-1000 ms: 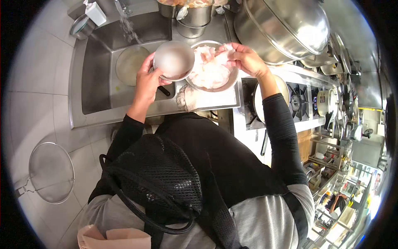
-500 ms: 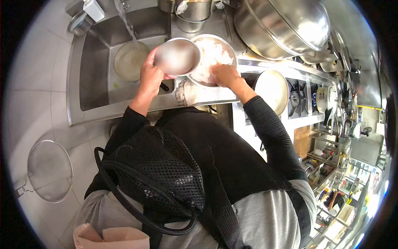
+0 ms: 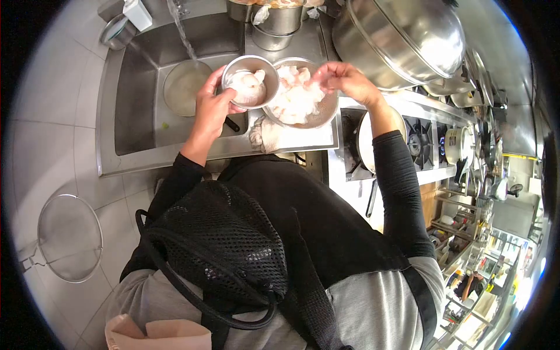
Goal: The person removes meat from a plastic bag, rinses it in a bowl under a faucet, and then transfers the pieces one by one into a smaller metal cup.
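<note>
Pieces [image 3: 296,109] fill the strainer [image 3: 319,119] beneath the right hand [image 3: 347,80], fingers too blurred to tell if they're pinching; left hand [image 3: 213,106] grips the bowl [image 3: 270,92] alongside, some inside. Portioning, seemingly; another pick calls for a light pinch.

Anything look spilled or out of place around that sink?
Just a small green scrap in the sink, outside the round vessel under the running water; it looks like a stray bit. No spill stands out.
</note>
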`<state>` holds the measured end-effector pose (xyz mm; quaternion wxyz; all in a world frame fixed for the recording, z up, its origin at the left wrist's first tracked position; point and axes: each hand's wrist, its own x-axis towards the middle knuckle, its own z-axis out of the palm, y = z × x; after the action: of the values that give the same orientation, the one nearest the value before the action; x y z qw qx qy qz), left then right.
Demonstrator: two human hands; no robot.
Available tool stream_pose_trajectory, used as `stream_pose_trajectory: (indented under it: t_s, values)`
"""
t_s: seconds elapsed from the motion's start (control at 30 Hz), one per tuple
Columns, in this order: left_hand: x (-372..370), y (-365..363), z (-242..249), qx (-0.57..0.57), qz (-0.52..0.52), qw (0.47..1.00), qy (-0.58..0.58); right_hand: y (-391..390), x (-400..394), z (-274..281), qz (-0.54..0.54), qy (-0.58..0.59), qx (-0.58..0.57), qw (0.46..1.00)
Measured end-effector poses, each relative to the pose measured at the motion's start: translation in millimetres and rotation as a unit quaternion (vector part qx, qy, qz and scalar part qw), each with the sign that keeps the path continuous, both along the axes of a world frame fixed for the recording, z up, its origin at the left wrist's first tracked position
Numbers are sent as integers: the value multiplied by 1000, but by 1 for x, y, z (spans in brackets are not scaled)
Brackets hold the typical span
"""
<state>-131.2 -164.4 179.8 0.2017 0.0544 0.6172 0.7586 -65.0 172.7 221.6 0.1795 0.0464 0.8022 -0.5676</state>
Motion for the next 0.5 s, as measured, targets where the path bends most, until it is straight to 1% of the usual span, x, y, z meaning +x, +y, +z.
stream_pose_trajectory:
  t_s: [0.07,0.1,0.13,0.2,0.23,0.27,0.3,0.33,0.4,0.43,0.47,0.5]
  values:
    - [3,9,1,1,-7,1000,4,-21,-6,18,29,76,-117,990]
    - [5,13,2,2,-13,1000,8,-26,-9,19,53,66,-158,984]
    - [6,16,1,1,-12,1000,8,-35,-10,24,53,66,-159,984]
    - [9,21,-2,18,-24,1000,-7,-53,-7,33,-11,53,-227,972]
    - [10,21,-5,23,-19,1000,-5,-30,-21,-6,-18,86,-136,987]
    - [10,19,-7,24,-20,999,-4,-27,-19,-22,-18,87,-134,987]
    - [10,17,-9,24,-13,1000,-9,-25,-18,-32,59,103,195,974]
    - [10,15,-9,23,-8,1000,-14,-23,-15,-46,129,104,502,849]
    - [11,11,-7,30,-1,999,-22,-18,-6,-105,138,143,533,822]
    - [10,8,-8,31,7,999,-17,-15,-8,-115,84,151,480,860]
    - [7,5,-9,31,17,999,-13,-3,-9,-118,86,154,479,860]
    - [4,2,-12,32,15,999,-17,3,-6,-106,26,88,317,944]
